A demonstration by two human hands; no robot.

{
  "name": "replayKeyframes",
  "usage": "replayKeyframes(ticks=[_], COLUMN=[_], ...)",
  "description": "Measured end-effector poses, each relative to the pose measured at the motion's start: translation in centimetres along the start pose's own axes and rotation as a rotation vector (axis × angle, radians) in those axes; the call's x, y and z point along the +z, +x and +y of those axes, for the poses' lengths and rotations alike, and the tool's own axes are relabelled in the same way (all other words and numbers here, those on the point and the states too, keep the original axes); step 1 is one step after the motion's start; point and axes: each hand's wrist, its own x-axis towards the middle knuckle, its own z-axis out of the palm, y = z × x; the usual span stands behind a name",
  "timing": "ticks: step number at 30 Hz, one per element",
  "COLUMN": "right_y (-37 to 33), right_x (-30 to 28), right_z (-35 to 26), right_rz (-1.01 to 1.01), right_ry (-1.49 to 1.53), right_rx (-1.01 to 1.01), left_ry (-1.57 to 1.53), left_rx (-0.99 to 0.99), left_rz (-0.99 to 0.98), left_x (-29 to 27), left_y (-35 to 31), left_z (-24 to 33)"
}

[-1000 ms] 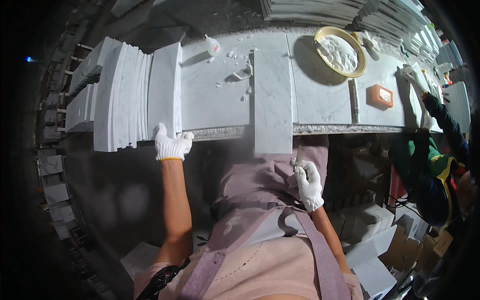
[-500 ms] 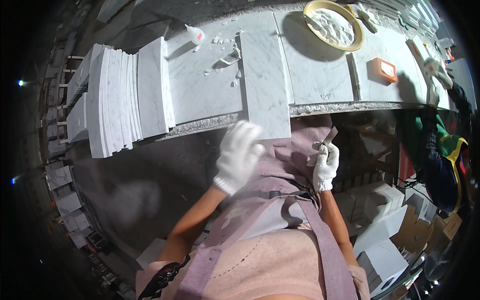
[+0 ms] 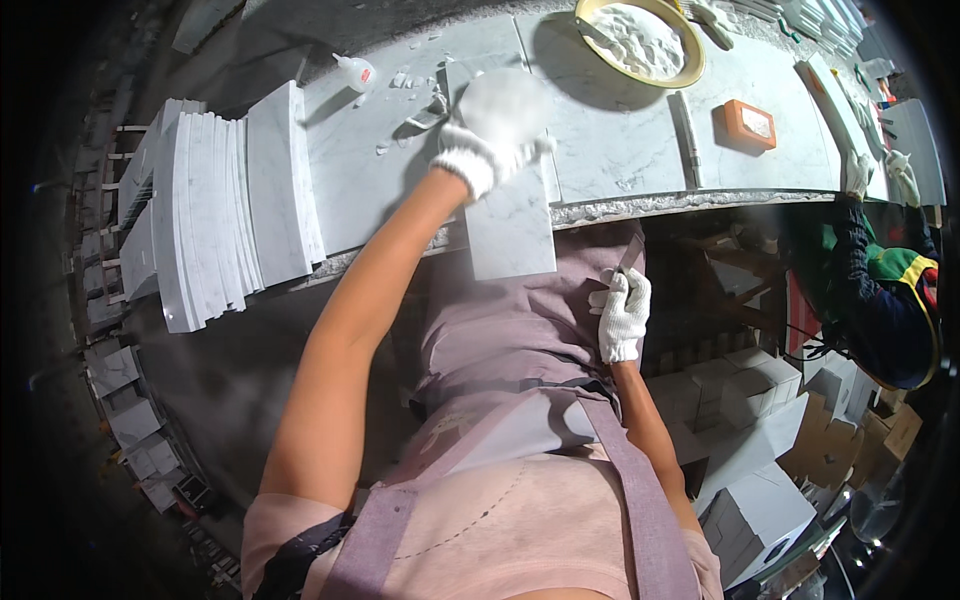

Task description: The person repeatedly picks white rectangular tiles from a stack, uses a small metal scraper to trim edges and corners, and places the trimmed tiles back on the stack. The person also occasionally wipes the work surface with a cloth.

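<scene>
My left hand, in a white knit glove, reaches out over a long white-grey marble tile. Its thumb is stretched out to the side; the other fingers are smeared by motion, and whether they touch the stone I cannot tell. The tile's near end juts past the bench edge toward my apron. In my right hand, gloved in white too, a thin flat metal blade is pinched, pointing up and away from me beside the apron. White chips and scraps lie left of the tile.
On the marble-topped bench stand a white squeeze bottle, a yellow basin of white powder and an orange box. Marble slabs stand stacked at left. A co-worker's gloved hands work at far right. Cartons sit lower right.
My left hand has swung forward from near the bench edge to over the tile. My right hand still grips the blade. The whole view has shifted slightly.
</scene>
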Motion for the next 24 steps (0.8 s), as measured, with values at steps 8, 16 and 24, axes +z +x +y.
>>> replayKeyframes(ticks=[8, 16, 24], right_y=[-0.1, -0.2, -0.2], right_x=[0.0, 0.0, -0.5], right_z=[-1.3, -2.9, -2.8], right_rz=[-0.069, -0.083, -0.057], right_ry=[-0.005, -0.103, -0.004], right_rx=[0.076, 0.129, 0.101], left_ry=[-0.184, -0.739, -1.525], left_rx=[0.395, -0.38, -0.951], left_rz=[-0.063, 0.504, -0.042], left_x=[-0.8, -1.9, 0.0], left_y=[-15.4, -21.2, -22.5], left_z=[10.5, 10.3, 7.5])
